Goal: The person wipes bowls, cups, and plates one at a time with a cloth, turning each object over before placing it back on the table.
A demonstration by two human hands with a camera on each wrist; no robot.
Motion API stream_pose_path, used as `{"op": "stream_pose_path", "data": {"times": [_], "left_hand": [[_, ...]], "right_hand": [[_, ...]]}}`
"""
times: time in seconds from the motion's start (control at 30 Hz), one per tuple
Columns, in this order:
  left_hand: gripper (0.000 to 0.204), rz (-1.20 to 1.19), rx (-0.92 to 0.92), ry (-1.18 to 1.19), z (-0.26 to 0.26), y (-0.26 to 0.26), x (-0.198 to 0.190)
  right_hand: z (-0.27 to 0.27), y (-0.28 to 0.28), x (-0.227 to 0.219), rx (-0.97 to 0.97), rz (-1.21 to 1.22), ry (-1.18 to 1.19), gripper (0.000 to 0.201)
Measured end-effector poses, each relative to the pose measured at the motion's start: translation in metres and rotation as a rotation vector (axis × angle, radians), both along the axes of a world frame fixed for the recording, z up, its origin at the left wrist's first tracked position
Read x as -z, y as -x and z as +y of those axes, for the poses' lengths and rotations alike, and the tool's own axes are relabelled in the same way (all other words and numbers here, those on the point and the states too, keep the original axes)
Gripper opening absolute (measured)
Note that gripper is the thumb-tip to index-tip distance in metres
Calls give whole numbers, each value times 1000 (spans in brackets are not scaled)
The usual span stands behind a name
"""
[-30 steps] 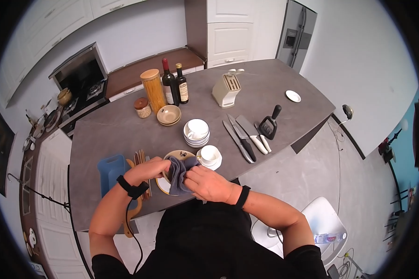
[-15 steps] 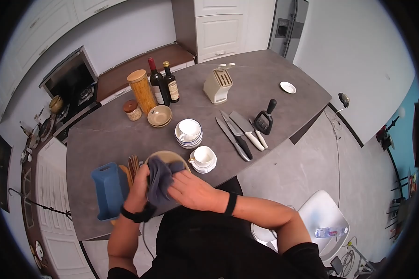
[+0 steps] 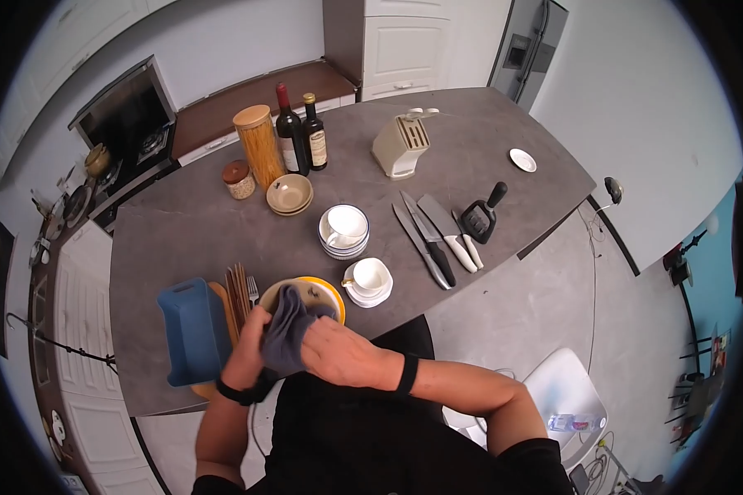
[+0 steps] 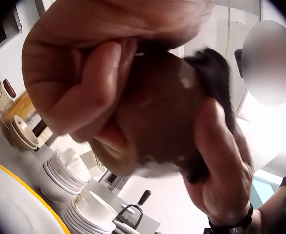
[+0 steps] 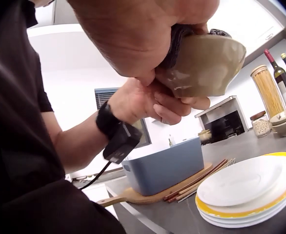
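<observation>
A beige bowl (image 5: 209, 66) with a small dark pattern inside is tilted above a stack of yellow-rimmed plates (image 5: 240, 187). My left hand (image 3: 246, 353) grips its side, with fingers curled around the base in the left wrist view. Inside and over the near rim lies a dark grey-blue cloth (image 3: 287, 337). My right hand (image 3: 344, 353) pinches the cloth against the bowl's wall, thumb on the outside in the left wrist view. Much of the bowl is covered by the cloth and hands in the head view.
Left of the plates are chopsticks (image 3: 238, 293), a fork (image 3: 253, 290) and a blue bin (image 3: 196, 330) on a wooden board. To the right stand a white cup (image 3: 370, 278) on saucers and stacked bowls (image 3: 344, 231). Several knives (image 3: 425, 243) lie farther right.
The left hand has rotated and moved slightly toward the body with the bowl, which rose off the plates. The right hand has shifted the cloth along the rim. The head view has shifted slightly.
</observation>
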State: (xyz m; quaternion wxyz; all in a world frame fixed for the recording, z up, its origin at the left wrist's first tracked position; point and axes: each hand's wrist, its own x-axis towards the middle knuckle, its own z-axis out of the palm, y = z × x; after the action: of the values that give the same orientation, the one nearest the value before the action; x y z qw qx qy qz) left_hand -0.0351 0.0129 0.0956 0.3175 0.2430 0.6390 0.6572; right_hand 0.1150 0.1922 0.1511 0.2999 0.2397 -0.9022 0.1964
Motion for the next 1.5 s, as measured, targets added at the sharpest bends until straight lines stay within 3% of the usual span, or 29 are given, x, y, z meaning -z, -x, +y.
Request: {"op": "stream_pose_path", "data": {"times": [0.07,0.13,0.2,0.23,0.27,0.33,0.4,0.5,0.53,0.57,0.67,0.7,0.73,0.8,0.9,0.97,1.03,1.13,1.2,1.27,1.3,1.4,1.43,1.5], "left_hand": [[46,-477,55,153,-13,24,-29],[42,-462,58,278,-16,30,-47],[34,-417,-22,188,5,6,-60],[31,-339,-132,-6,20,-13,-51],[25,-283,-142,-22,10,-3,13],[21,-331,-495,-276,51,-55,-26],[26,-90,-321,-239,33,-30,12],[37,-78,-13,-39,-6,6,-21],[41,-540,43,-62,-1,5,-70],[48,-555,127,149,-13,24,-63],[47,-461,84,205,-10,20,-45],[43,-527,-81,23,12,0,-45],[40,-422,-154,-118,22,-22,-45],[39,-190,-389,-136,35,-49,14],[36,-402,-310,-301,27,-44,31],[37,-446,-146,-117,7,-21,5],[40,-440,17,199,-7,-1,-56],[44,-413,186,295,-13,19,-55],[42,-517,-105,-58,19,-6,-49],[39,-137,-308,-105,35,-42,-34],[37,-71,-339,-124,39,-55,-13],[37,-129,-306,-159,31,-45,13],[37,-160,-217,-131,23,-35,5],[38,-33,-52,61,14,-26,-56]], "right_hand": [[4,-8,1,-37,-18,-121,16],[7,-7,3,-35,-24,-202,17],[16,1,9,11,-26,-242,17],[18,5,5,39,-6,-197,18],[14,10,2,47,27,-120,20],[-1,19,-4,61,90,40,24],[-6,16,-10,59,89,41,28],[1,10,-14,-8,30,-68,23],[3,3,-16,-38,-1,-135,21],[6,-2,-16,-70,-30,-200,20],[19,2,7,-78,-95,-247,19],[20,6,8,-14,-1,-220,17],[20,9,4,40,-5,-204,16],[10,17,-2,66,12,-11,17],[4,14,-1,40,-11,-33,18],[13,7,-7,-24,-32,-130,18],[22,1,-10,-95,-24,-190,21],[27,1,0,-102,0,-212,21],[27,8,-1,-35,13,-140,18],[22,13,-2,56,2,-67,17],[19,17,3,24,39,1,33],[11,12,-3,43,-5,-32,17],[13,9,-3,15,-8,-67,17],[24,3,-2,-36,-6,-142,18]]}}
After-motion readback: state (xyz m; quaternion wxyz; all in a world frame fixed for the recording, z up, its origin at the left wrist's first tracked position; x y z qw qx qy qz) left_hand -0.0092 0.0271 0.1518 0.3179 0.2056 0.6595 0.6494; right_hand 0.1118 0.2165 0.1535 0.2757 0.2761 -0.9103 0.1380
